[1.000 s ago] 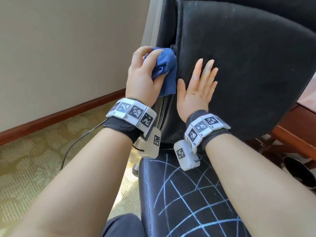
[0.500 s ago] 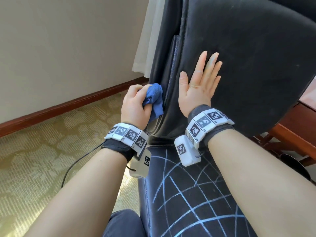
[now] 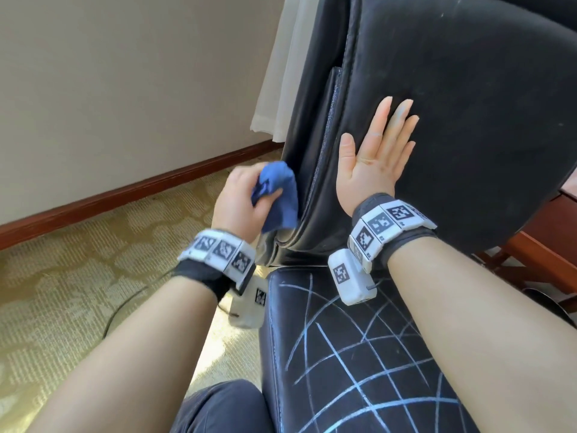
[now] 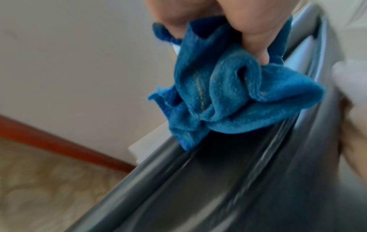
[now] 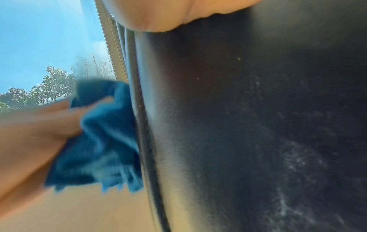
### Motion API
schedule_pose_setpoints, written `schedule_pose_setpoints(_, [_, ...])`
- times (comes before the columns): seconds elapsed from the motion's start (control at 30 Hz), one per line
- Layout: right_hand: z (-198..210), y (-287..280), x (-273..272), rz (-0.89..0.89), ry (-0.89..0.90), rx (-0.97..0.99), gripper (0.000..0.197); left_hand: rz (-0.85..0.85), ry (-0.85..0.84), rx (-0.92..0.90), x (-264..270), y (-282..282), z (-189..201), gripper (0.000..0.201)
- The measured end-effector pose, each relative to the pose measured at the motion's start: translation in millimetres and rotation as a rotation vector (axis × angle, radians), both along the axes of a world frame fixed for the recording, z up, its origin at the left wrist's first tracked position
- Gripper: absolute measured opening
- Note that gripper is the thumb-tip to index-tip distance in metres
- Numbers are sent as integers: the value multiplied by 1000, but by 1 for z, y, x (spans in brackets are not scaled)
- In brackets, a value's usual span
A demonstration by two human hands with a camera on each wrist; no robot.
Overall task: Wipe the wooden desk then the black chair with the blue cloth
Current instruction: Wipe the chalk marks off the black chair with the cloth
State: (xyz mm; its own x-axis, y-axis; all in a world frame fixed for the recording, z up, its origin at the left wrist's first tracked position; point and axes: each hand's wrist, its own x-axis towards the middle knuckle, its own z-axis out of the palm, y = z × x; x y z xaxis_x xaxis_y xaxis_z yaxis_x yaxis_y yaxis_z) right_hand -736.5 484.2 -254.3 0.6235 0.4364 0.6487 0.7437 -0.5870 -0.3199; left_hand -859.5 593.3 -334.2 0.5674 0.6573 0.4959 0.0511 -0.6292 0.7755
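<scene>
The black chair fills the right of the head view, its backrest upright and its seat crossed by pale lines. My left hand grips the bunched blue cloth against the low left side edge of the backrest. In the left wrist view the blue cloth hangs crumpled from my fingers onto the chair's side seam. My right hand lies flat on the backrest front, fingers straight. The right wrist view shows the cloth beside the chair's piped edge.
A beige wall with a red-brown skirting board runs on the left above patterned carpet. A white curtain hangs behind the chair. Wooden furniture stands at the right. A dark cable lies on the carpet.
My left hand has slid the cloth down the backrest's left edge, from near the top to near the seat. The right hand has stayed flat on the backrest.
</scene>
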Motion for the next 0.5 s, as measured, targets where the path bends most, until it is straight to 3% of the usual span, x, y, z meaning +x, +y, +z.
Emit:
schedule_pose_setpoints(0.1, [0, -1, -1, 3, 5, 1, 69, 6, -116, 48, 12, 10, 49, 41])
schedule_pose_setpoints(0.2, [1, -2, 0, 0, -2, 10, 69, -6, -144, 94, 22, 10, 62, 39])
schedule_pose_setpoints(0.5, [-2, 2, -1, -9, -10, 39, 67, 18, -216, 6, 27, -14, -12, 46])
